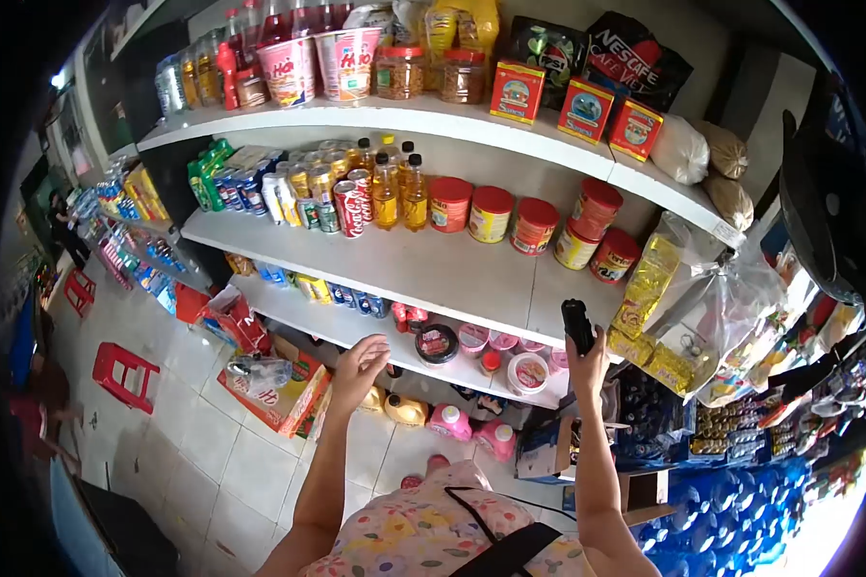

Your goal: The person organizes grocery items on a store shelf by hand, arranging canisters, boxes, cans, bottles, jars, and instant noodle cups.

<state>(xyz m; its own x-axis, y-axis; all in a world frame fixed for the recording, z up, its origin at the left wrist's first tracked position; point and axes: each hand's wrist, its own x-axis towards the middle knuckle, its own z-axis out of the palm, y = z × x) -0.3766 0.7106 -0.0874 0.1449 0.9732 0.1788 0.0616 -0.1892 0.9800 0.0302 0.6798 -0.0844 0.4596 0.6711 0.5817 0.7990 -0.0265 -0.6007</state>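
My right hand point(589, 370) is raised before the shelves, its fingers wrapped round a small black object point(577, 325) whose exact kind I cannot tell. My left hand point(360, 369) is in the air near the lower shelf, fingers slightly curled and apart, holding nothing. Behind the hands, the middle shelf point(433, 274) bears cans, amber bottles point(414, 197) and red-lidded tins point(491, 213). Between the hands, on the lower shelf, stand a black round tub point(437, 344) and a white-lidded tub point(527, 373).
Noodle cups point(347, 65) and red boxes point(518, 92) line the upper shelf. Plastic bags with yellow packets point(649, 288) hang at the right. A cardboard box point(293, 389) and red stool point(125, 376) stand on the floor at left. A person point(65, 229) stands far left.
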